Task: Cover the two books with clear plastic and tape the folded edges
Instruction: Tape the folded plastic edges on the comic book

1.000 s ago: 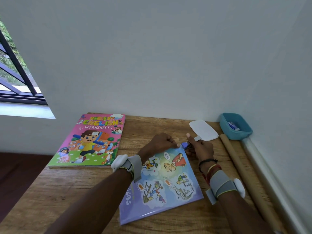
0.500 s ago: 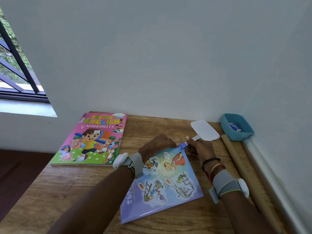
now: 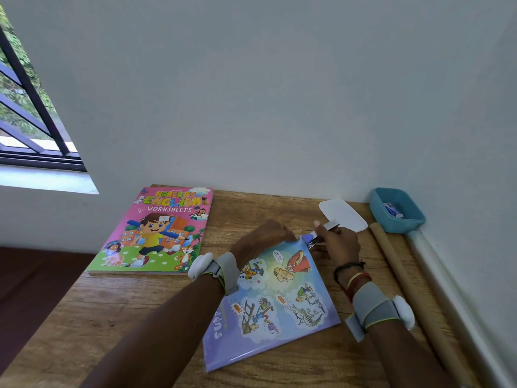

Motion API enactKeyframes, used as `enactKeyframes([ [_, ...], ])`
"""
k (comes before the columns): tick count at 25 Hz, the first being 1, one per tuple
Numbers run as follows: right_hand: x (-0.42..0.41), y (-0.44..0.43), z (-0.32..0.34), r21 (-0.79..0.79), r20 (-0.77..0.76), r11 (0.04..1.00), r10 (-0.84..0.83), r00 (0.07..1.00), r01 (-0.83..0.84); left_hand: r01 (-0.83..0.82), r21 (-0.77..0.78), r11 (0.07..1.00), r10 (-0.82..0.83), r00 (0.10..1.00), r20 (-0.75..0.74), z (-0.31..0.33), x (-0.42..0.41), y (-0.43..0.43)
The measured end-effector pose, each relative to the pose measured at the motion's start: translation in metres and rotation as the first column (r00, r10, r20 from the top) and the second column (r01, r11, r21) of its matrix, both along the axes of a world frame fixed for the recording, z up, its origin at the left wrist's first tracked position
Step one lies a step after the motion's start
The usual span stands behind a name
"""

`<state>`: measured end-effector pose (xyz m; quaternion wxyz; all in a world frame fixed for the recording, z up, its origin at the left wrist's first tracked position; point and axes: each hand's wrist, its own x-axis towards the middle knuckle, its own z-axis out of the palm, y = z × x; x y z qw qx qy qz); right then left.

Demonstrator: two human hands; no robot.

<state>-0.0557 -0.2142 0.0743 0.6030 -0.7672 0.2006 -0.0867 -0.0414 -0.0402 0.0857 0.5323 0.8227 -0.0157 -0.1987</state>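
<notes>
R hand grips tool (book corner).

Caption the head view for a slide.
Left hand grips the purple book by a corner; right hand holds a small tool there.

The view swings slightly left, so the purple book slides a little rightward in the picture and more of the window shows far to its left. At the book's far corner, the right hand barely shifts the stapler (direction too slight to tell).
</notes>
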Motion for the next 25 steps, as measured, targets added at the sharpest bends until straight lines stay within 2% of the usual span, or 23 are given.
enactKeyframes([
  [5, -0.003, 0.011, -0.006, 0.193, -0.072, 0.978, 0.099, 0.992, -0.083, -0.065, 0.031, 0.997, 0.060, 0.988, 0.143, -0.012, -0.003, 0.003],
  [8, -0.006, 0.015, -0.012, 0.250, -0.110, 0.962, 0.144, 0.983, -0.113, -0.112, 0.037, 0.993, 0.105, 0.981, 0.163, -0.017, 0.000, 0.005],
  [13, -0.009, 0.015, -0.018, 0.235, -0.094, 0.966, 0.132, 0.987, -0.107, -0.153, 0.047, 0.987, 0.142, 0.972, 0.189, -0.022, -0.001, 0.007],
  [16, -0.019, 0.006, -0.013, 0.224, -0.117, 0.963, 0.181, 0.976, -0.152, -0.274, 0.019, 0.961, 0.259, 0.925, 0.278, -0.025, -0.002, 0.012],
  [19, -0.025, -0.005, -0.008, 0.148, -0.135, 0.972, 0.205, 0.969, -0.185, -0.359, -0.032, 0.933, 0.356, 0.903, 0.240, -0.026, 0.001, 0.020],
  [25, -0.030, -0.002, -0.005, 0.133, -0.126, 0.976, 0.189, 0.974, -0.172, -0.364, -0.040, 0.931, 0.363, 0.905, 0.221, -0.026, -0.001, 0.023],
])
